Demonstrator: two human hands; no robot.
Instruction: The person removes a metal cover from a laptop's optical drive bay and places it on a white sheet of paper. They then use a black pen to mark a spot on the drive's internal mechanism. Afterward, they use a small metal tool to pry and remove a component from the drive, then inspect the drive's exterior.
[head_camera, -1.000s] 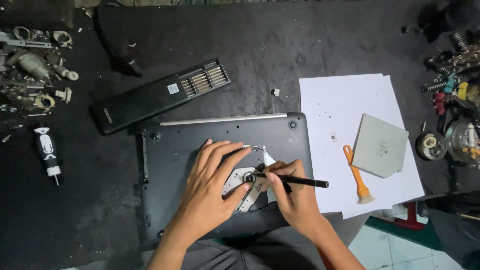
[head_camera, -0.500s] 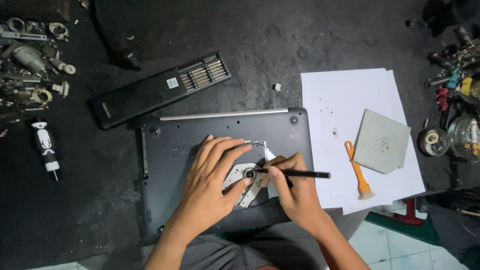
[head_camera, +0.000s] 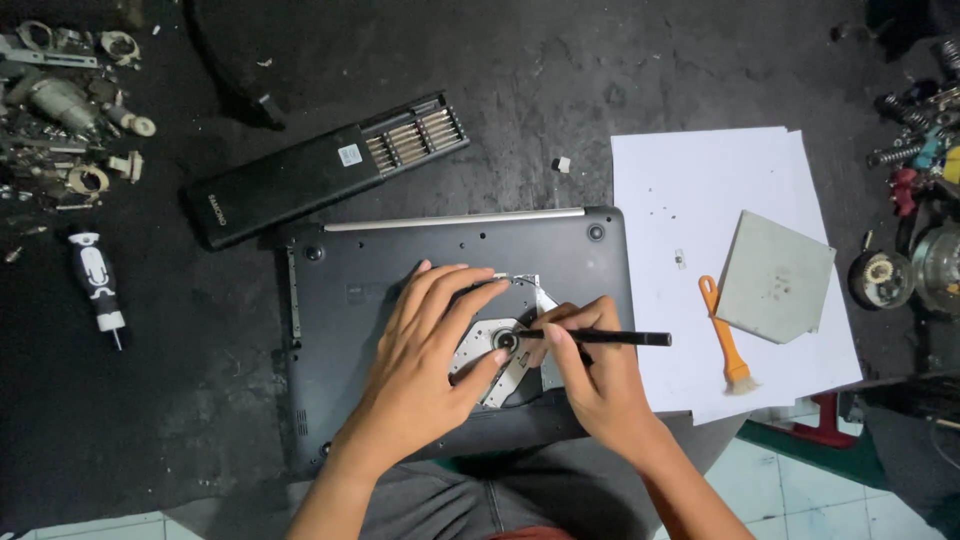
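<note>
A black laptop (head_camera: 360, 300) lies bottom-up on the dark bench. On it rests an opened optical drive (head_camera: 490, 345) with a silver plate and a round spindle hub. My left hand (head_camera: 425, 365) lies flat on the drive, fingers spread, pinning it down. My right hand (head_camera: 590, 385) grips a thin black screwdriver (head_camera: 610, 338) like a pen, its tip at the hub beside my left fingertips.
A black case of screwdriver bits (head_camera: 320, 170) lies behind the laptop. White paper (head_camera: 700, 200) to the right carries a grey drive cover (head_camera: 775, 278), an orange brush (head_camera: 725, 345) and small screws. A black-and-white screwdriver (head_camera: 97, 280) and metal parts (head_camera: 60, 110) lie left; more tools are far right.
The view has shifted slightly. Both hands stay on the drive, with the screwdriver tip still at the hub.
</note>
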